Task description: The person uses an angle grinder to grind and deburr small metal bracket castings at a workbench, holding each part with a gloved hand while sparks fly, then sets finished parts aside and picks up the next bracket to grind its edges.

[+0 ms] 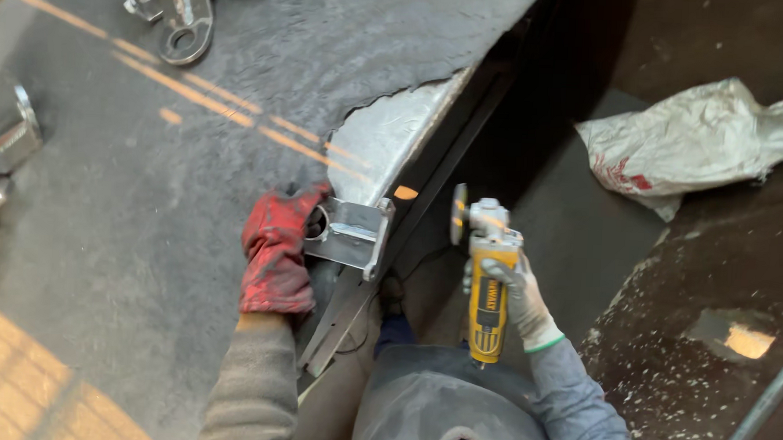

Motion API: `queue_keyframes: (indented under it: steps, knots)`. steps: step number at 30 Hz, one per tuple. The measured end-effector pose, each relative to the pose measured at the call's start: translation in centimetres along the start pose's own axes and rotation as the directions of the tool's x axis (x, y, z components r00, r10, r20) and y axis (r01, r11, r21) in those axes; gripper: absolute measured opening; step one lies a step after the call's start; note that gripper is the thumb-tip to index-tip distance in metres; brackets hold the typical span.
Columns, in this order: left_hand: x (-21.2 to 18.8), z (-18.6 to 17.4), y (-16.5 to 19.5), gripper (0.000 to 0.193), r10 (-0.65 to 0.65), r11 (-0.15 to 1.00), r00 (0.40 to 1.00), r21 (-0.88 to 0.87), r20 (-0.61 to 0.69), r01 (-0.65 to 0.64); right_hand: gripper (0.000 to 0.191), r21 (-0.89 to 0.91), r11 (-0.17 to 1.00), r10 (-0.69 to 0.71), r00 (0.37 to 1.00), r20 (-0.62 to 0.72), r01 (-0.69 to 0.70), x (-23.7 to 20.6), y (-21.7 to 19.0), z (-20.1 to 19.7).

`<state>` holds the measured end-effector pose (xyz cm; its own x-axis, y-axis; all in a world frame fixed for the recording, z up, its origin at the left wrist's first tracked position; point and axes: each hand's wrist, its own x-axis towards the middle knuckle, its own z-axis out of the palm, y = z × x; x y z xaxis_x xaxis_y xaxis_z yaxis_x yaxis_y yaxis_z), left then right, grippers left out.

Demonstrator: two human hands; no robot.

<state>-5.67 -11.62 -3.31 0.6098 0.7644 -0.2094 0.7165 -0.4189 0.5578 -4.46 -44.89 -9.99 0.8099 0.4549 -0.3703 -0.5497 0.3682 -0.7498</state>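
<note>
Grinder (489, 290), yellow, sits gripped in the gloved right hand (520, 296) beyond the workbench (144, 236) edge. The red-gloved left hand (275, 259) clasps a metal bracket (351, 234) at that edge.

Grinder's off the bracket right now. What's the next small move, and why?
Probably bring the angle grinder in the right hand leftward until its disc meets the metal bracket. The disc is apart from it, while the left hand pins the bracket at the table edge.
</note>
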Motion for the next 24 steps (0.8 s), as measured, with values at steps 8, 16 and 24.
queue_keyframes:
  steps: [8,16,24]
  knots:
    - [2.1,2.8,1.8,0.045,-0.041,0.998,0.999,0.048,-0.024,0.042,0.060,0.064,0.988,0.130,0.982,0.140,-0.140,1.9,0.6,1.2]
    - [2.1,3.4,2.1,0.045,-0.054,0.997,0.998,0.057,-0.033,0.056,0.051,-0.024,0.982,0.189,0.970,0.155,-0.187,2.7,0.6,1.2]
    - [1.9,3.2,2.8,0.046,-0.059,0.997,0.997,0.048,-0.041,0.061,0.052,-0.077,0.993,0.109,0.972,0.207,-0.094,3.5,-1.6,2.0]
